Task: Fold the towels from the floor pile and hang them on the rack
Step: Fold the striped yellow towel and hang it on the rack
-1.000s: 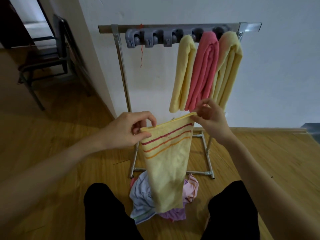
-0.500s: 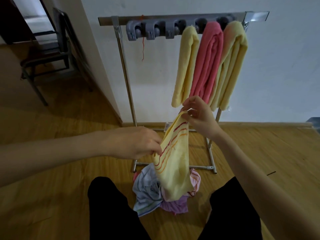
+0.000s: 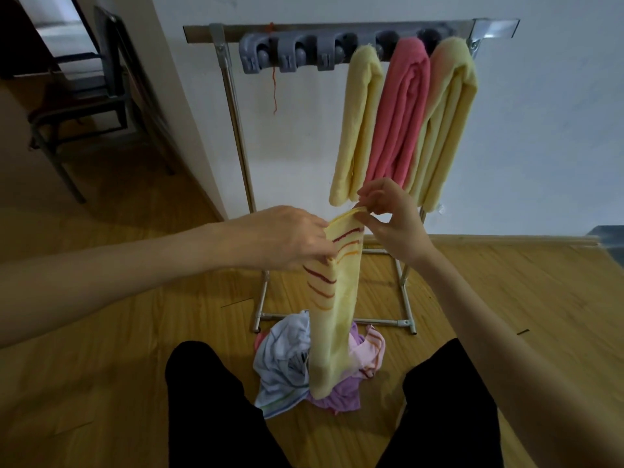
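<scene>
A yellow towel with red and orange stripes (image 3: 332, 319) hangs lengthwise in front of me, folded into a narrow strip. My left hand (image 3: 287, 239) grips its upper left edge; my right hand (image 3: 388, 214) pinches the top corner. Its lower end dangles over the floor pile (image 3: 290, 359) of white, pink and purple towels between my knees. Behind stands the metal rack (image 3: 233, 106) with grey clips (image 3: 287, 55) along its top bar. On its right side hang a pale yellow towel (image 3: 358, 130), a pink towel (image 3: 398, 116) and another yellow towel (image 3: 445, 130).
A white wall (image 3: 540, 130) backs the rack. A dark chair (image 3: 84, 96) stands at the far left by a doorway. The floor (image 3: 101, 383) is wooden. My black-trousered knees (image 3: 209, 400) frame the pile. A dark object (image 3: 611, 244) sits at the right edge.
My hands came together, folding the striped towel from a wide spread into a narrow strip. My left hand rose to meet my right near the top edge.
</scene>
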### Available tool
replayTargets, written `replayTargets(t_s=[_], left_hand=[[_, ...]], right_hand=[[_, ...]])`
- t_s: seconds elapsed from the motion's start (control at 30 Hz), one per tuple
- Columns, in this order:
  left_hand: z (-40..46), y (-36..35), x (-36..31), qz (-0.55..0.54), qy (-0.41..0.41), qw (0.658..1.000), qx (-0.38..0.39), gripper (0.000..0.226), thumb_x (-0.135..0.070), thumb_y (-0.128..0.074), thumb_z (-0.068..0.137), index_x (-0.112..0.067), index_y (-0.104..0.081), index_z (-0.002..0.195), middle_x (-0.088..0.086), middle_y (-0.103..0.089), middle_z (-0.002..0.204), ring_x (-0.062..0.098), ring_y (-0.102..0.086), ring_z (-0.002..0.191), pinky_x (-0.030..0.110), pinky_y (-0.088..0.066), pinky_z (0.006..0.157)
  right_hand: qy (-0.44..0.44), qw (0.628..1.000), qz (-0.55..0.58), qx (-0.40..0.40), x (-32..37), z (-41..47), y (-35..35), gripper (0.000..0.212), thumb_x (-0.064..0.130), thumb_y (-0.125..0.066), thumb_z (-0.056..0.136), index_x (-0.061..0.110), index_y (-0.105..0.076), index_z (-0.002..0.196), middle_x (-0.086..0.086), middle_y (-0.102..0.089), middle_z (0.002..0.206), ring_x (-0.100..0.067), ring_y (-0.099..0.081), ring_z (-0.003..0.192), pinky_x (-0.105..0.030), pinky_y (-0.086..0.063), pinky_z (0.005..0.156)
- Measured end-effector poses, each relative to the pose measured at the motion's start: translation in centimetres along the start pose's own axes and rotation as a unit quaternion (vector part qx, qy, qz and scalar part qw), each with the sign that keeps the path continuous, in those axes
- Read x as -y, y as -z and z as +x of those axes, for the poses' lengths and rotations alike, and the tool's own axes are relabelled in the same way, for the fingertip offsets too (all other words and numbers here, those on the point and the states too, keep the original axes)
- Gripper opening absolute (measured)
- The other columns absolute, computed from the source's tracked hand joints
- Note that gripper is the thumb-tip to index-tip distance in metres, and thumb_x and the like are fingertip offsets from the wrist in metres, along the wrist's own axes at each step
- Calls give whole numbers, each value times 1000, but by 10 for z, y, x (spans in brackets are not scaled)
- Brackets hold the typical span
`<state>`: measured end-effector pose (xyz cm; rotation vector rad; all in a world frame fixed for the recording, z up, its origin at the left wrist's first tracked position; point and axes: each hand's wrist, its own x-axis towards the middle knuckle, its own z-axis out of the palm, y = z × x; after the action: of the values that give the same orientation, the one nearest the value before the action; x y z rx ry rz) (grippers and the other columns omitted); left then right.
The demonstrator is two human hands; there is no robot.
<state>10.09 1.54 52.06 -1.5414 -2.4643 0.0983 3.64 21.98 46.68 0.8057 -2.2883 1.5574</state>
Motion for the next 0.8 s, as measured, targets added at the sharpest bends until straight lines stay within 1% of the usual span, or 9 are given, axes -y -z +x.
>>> replayTargets(t_s=[0.03, 0.07, 0.13, 0.23, 0.33, 0.4, 0.47, 0.67, 0.8], left_hand=[[1, 2, 1, -10, 26, 1000, -11, 26, -29, -57, 89, -8, -70, 97, 8, -73, 81, 25, -69, 72, 42, -59, 72], [2, 2, 3, -17, 42, 999, -30, 31, -33, -52, 90, -9, -70, 98, 7, -73, 81, 24, -68, 69, 38, -58, 70], [4, 2, 6, -9, 62, 995, -71, 33, -36, -50, 91, -12, -71, 98, 4, -73, 82, 20, -65, 65, 35, -53, 71], [6, 2, 8, -17, 94, 988, -124, 37, -38, -43, 93, -13, -71, 96, 1, -73, 80, 19, -61, 59, 27, -45, 62], [9, 0, 9, 6, 100, 983, -151, 36, -37, -45, 94, -12, -71, 97, 3, -70, 75, 20, -59, 53, 25, -47, 50], [10, -1, 9, 47, 89, 983, -153, 35, -36, -46, 94, -12, -70, 98, 4, -68, 73, 20, -57, 50, 24, -48, 48], [11, -3, 9, 78, 80, 982, -149, 37, -37, -43, 95, -11, -69, 100, 6, -68, 73, 22, -58, 49, 29, -50, 44], [7, -1, 11, 6, 129, 972, -197, 42, -43, -43, 95, -12, -71, 94, 1, -72, 75, 18, -65, 59, 28, -51, 51], [7, -3, 10, -8, 188, 960, -208, 46, -52, -41, 93, -13, -65, 93, -2, -67, 66, 15, -60, 51, 26, -46, 47]], right_hand=[[2, 1000, 4, 5, 3, 0, -1, 29, -5, -67, 81, 8, -55, 104, -3, -66, 87, -9, -64, 81, -28, -51, 73], [4, 1000, 13, 9, 5, -1, -1, 29, -5, -68, 81, 7, -55, 104, -3, -66, 85, -9, -64, 79, -28, -52, 72], [2, 999, 47, 9, 10, 0, -1, 30, -6, -69, 80, 2, -55, 105, -5, -66, 82, -11, -65, 78, -27, -55, 72], [-16, 994, 110, 1, 17, 1, 1, 33, -7, -72, 77, -1, -56, 105, -13, -68, 83, -19, -68, 78, -29, -57, 74], [-23, 991, 130, 8, 24, 0, 0, 33, -5, -73, 76, -1, -56, 104, -11, -69, 82, -15, -68, 74, -28, -56, 73], [-19, 991, 134, 11, 27, 0, -3, 32, -4, -74, 76, 1, -56, 103, -6, -69, 81, -13, -68, 73, -26, -56, 72], [-18, 989, 145, 13, 30, 0, -3, 32, -3, -74, 76, 2, -56, 103, -5, -70, 81, -13, -70, 74, -24, -56, 71], [-55, 976, 209, 6, 35, -2, -2, 37, -5, -76, 73, 0, -56, 103, -5, -72, 79, -17, -71, 76, -22, -55, 72], [-69, 968, 241, 7, 37, -1, -1, 35, -3, -76, 72, 0, -57, 100, -9, -74, 82, -21, -72, 79, -26, -57, 74]])
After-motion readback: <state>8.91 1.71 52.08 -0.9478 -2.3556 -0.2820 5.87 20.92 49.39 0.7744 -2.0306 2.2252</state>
